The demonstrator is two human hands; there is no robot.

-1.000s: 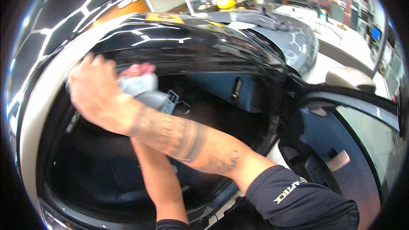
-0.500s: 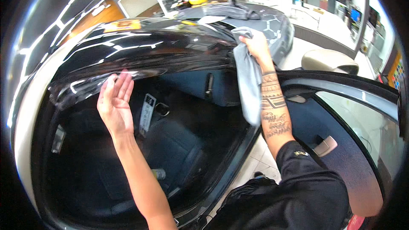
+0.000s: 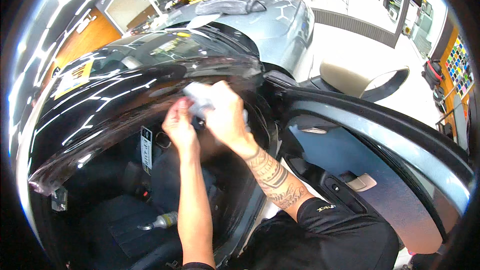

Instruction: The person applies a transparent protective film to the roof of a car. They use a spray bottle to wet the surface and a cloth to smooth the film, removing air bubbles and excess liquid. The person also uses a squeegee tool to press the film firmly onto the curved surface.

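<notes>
My right hand [image 3: 226, 116] grips a bunched light-grey cloth [image 3: 200, 95] at the upper edge of the car's door opening. Close beside it, my left hand [image 3: 181, 129] has its fingers curled in with the tips near the cloth. Motion blur hides whether those fingertips pinch anything. A glossy dark film [image 3: 60, 167] runs along the roof edge, its loose, wrinkled margin hanging over the opening. Both hands are at this margin, toward its front end.
An open car door [image 3: 350, 180] stands to my right, with a beige mirror housing [image 3: 345, 77] beyond it. Inside the dark cabin lies a small bottle [image 3: 165, 220]. A dark-grey cloth [image 3: 230, 5] rests on the bonnet [image 3: 280, 12].
My right hand has come left and nearer with the cloth, which is now bunched instead of hanging. My left hand, spread before, has moved right and curled. The view has shifted.
</notes>
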